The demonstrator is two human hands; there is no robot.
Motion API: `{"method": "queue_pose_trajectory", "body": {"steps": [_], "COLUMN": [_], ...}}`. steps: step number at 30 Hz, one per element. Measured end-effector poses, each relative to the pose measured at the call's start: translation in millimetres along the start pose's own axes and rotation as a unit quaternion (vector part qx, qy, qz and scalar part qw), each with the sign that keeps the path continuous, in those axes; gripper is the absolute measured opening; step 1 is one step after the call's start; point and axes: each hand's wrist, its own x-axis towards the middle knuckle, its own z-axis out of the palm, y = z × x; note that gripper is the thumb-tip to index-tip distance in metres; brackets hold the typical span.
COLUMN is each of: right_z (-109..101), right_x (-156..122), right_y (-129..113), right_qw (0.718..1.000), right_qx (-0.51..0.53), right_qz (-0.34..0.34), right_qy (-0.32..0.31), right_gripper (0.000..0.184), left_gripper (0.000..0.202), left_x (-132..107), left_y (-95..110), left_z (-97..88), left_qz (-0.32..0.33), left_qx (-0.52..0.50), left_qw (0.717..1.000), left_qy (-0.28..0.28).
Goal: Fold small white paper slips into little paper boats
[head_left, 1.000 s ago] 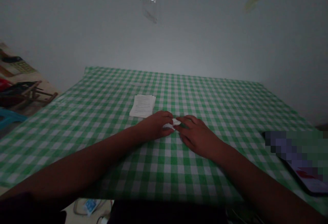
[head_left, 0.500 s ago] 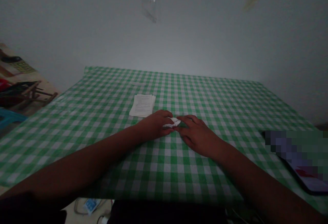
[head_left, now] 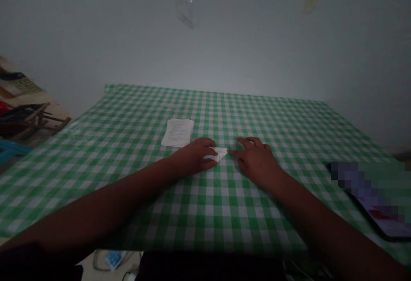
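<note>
A small piece of folded printed paper [head_left: 220,154] lies on the checked cloth in front of me, narrowing to a point at its right end. My left hand [head_left: 196,156] is closed on its left part, with thumb and fingers at opposite edges; the palm side is hidden. To the right, my right hand [head_left: 258,159] is open with its fingers spread. One of its fingertips is at the paper's pointed end; whether it touches cannot be made out. Just beyond my left hand sits a stack of printed sheets [head_left: 178,133].
A green and white checked tablecloth [head_left: 257,118] covers the table, which meets the wall at the back. On the right lies a large phone or tablet [head_left: 366,199], partly pixelated. A blue stool [head_left: 11,150] and a wooden chair frame [head_left: 38,120] stand left of the table.
My right hand has moved off to the right and its fingers have spread. More of the paper's pointed right end shows now. My left hand stays in place on the paper.
</note>
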Motion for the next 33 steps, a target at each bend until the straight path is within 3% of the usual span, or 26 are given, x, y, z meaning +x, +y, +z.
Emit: {"method": "queue_pose_trajectory", "body": {"steps": [8,17,27,33], "right_z": [1,17,17,19], "right_x": [4,12,15,12], "right_y": [-3,-20,-22,-14], "right_qw": [0.995,0.990,0.983,0.982], "right_qx": [0.066,0.133,0.172,0.149], "right_qz": [-0.029,-0.022,0.017,-0.100], "right_qy": [0.070,0.040,0.059,0.057], "right_gripper": [0.026,0.015,0.015,0.022], "left_gripper": [0.021,0.025,0.023,0.023], "left_x": [-2,0,0,0], "left_y": [-1,1,-2,-7], "left_z": [-1.6,1.8,6.1,3.4], "left_qz": [0.003,-0.005,0.015,-0.035], "left_qx": [-0.012,-0.007,0.026,0.009], "left_qw": [1.000,1.000,0.999,0.998], "left_qy": [-0.002,-0.005,0.037,0.047]}}
